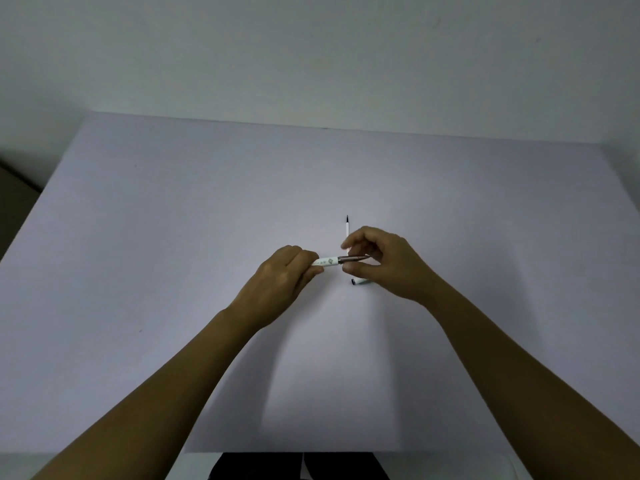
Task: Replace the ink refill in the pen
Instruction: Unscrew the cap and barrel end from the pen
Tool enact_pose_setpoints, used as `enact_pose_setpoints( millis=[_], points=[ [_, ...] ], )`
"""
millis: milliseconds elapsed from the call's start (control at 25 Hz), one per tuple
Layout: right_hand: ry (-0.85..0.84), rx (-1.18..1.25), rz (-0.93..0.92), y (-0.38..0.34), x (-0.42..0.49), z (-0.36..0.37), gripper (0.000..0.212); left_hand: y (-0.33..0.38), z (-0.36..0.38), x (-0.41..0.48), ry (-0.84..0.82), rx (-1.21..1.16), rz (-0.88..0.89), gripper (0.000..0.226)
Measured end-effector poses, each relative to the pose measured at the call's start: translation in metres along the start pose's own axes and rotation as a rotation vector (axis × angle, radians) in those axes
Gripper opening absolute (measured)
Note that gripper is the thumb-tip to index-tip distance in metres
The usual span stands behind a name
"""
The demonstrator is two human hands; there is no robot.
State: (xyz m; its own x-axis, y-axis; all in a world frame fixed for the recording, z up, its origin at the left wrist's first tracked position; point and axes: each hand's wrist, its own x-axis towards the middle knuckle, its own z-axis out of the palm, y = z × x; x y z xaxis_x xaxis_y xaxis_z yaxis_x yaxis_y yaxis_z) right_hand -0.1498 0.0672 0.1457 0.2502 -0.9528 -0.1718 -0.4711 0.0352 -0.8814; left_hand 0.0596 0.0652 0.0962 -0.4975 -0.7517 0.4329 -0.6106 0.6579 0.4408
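A white pen [329, 262] with a printed barrel and a metallic pinkish tip section is held level above the table [173, 237]. My left hand [280, 285] grips the barrel's rear end. My right hand [384, 268] pinches the metal tip section between thumb and fingers. A thin white ink refill [347, 226] with a dark point lies on the table just behind my right hand, partly hidden by it. A short white pen cap [358, 281] with a dark end lies on the table under my right hand.
The table is covered in a pale lilac sheet and stands against a plain white wall [311, 57]. Its near edge runs along the bottom, with dark clothing [298, 465] below it. A dark gap lies past the left edge.
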Motion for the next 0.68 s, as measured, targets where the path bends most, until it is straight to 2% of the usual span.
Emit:
enact_pose_setpoints(
  millis=[80, 200, 360, 440, 520, 600, 680],
  points=[
    [-0.014, -0.029, 0.066, 0.0, 0.0005, -0.0001, 0.013, -0.0001, -0.0003, -0.0003, 0.004, 0.005, 0.009, 0.048],
    [-0.028, -0.064, 0.063, 0.0009, 0.0014, 0.0006, 0.006, -0.0014, 0.0005, -0.0021, 0.001, 0.007, 0.013, 0.049],
    [-0.006, -0.019, 0.116, -0.0013, 0.0003, 0.0006, 0.018, -0.0034, 0.0017, -0.003, -0.006, 0.006, -0.005, 0.043],
    [0.012, -0.078, 0.131, -0.0021, 0.0011, 0.0003, 0.017, -0.0037, 0.0018, -0.0028, -0.007, 0.005, -0.004, 0.042],
    [-0.006, -0.005, 0.133, -0.0029, 0.0016, -0.0007, 0.009, -0.0031, 0.0021, -0.0026, -0.006, 0.001, -0.002, 0.044],
    [-0.008, 0.074, 0.175, -0.0034, 0.0019, -0.0018, 0.018, -0.0019, 0.002, -0.0027, 0.0, -0.005, -0.002, 0.046],
    [0.006, 0.041, 0.203, -0.0034, 0.0019, -0.0026, 0.017, -0.0008, 0.0021, -0.0028, 0.006, -0.011, -0.005, 0.048]
  ],
)
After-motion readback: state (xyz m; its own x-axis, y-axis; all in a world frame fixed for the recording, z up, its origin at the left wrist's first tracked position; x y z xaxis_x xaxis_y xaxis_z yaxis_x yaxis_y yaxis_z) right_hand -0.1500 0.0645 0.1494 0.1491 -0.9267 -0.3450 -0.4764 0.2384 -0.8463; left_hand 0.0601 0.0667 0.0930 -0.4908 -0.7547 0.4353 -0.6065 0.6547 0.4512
